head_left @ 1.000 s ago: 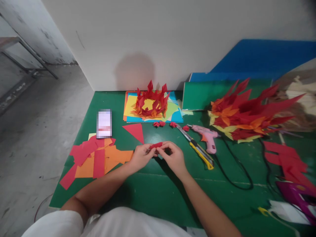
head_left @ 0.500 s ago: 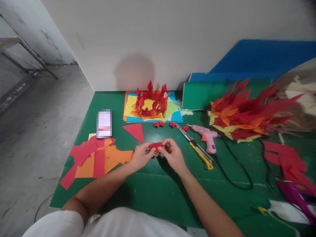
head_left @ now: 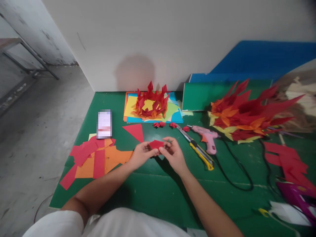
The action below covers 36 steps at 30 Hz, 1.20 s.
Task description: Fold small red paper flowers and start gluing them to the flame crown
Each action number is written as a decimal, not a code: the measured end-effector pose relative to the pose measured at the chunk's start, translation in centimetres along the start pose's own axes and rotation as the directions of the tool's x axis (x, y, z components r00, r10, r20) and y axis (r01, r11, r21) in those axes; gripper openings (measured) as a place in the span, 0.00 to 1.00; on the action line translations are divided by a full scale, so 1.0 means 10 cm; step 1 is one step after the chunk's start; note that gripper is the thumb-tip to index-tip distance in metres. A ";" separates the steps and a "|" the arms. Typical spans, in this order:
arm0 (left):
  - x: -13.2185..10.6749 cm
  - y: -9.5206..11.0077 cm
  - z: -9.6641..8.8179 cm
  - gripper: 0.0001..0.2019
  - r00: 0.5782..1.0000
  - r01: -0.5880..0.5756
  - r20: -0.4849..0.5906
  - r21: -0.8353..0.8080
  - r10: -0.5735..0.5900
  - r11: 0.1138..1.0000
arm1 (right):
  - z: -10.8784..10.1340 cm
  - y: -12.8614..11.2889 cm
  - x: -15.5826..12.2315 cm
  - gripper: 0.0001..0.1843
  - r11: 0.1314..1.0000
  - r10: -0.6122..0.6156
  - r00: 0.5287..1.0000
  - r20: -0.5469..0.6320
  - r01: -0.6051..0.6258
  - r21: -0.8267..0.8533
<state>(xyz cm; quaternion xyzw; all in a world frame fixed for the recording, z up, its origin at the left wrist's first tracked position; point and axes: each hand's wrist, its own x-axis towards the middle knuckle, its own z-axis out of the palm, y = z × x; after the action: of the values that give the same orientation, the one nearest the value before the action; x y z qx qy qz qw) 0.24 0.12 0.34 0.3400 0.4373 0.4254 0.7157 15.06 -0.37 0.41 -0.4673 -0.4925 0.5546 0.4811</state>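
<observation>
A small folded piece of red paper (head_left: 156, 144) is held between both my hands above the green table (head_left: 153, 194). My left hand (head_left: 141, 154) pinches its left end, fingers curled. My right hand (head_left: 173, 154) pinches the right end with thumb and fingers. A red paper triangle (head_left: 135, 131) lies just behind my hands. To the left lies a pile of red and orange paper pieces (head_left: 95, 158).
A phone (head_left: 104, 123) lies at the left. A red paper crown (head_left: 151, 102) sits on coloured sheets at the back, small red folded bits (head_left: 159, 124) before it. A yellow utility knife (head_left: 197, 148), a pink glue gun (head_left: 206, 136) with black cord and a large red-orange paper flame (head_left: 244, 112) lie right.
The red paper has turned between my fingers and now shows a broader, flatter face. My hands have shifted slightly up; nothing else moved.
</observation>
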 end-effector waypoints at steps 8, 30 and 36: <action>-0.05 -0.01 -0.03 0.13 0.973 -0.204 -0.011 0.422 0.230 0.883 | -0.01 -0.02 -0.05 0.17 0.960 -0.134 0.989 0.064 0.145 -0.241; -0.01 -0.03 -0.01 0.14 0.960 -0.229 -0.137 0.112 0.244 0.967 | 0.06 -0.02 -0.04 0.05 0.924 -0.235 0.966 -0.106 0.188 -0.333; -0.04 -0.03 0.00 0.10 0.970 -0.211 -0.095 0.137 0.225 0.968 | 0.06 -0.07 -0.06 0.03 0.823 -0.381 0.923 -0.058 0.310 -0.475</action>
<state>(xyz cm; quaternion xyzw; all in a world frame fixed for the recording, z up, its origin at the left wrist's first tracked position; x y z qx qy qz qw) 0.23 -0.35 0.21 0.4065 0.4620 0.4912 0.6165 14.56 -0.97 1.22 -0.5105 -0.6478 0.2893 0.4859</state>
